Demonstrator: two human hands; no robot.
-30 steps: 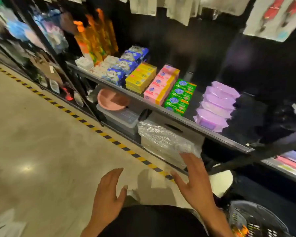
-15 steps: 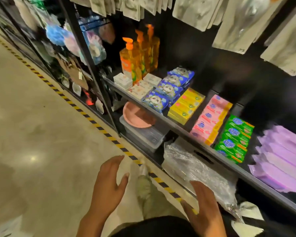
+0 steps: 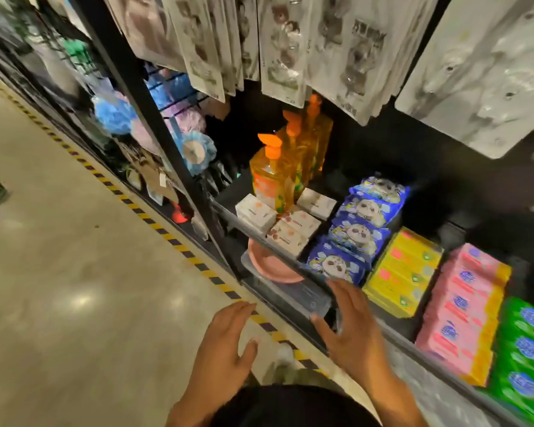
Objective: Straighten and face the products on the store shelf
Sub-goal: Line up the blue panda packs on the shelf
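The black store shelf (image 3: 272, 245) carries rows of packs: white soap boxes (image 3: 285, 221), blue panda-print packs (image 3: 355, 232), yellow packs (image 3: 403, 271), pink packs (image 3: 464, 309) and green packs (image 3: 524, 359). Orange pump bottles (image 3: 285, 171) stand behind the white boxes. My right hand (image 3: 353, 329) hovers with fingers spread just in front of the shelf edge, below the front blue pack, holding nothing. My left hand (image 3: 224, 349) is held open over the floor, left of the shelf, empty.
A pink dish (image 3: 267, 266) lies on a clear plastic bin (image 3: 293, 295) on the level below. White carded goods (image 3: 290, 50) hang above the shelf. Bath sponges (image 3: 114, 115) hang left of a black upright (image 3: 148, 109). Yellow-black floor tape (image 3: 173, 241) runs along the shelving.
The view has shifted left and closer to the shelf. My right hand has risen from the wrapped bundle below up to the shelf edge by the blue packs. My left hand stays open.
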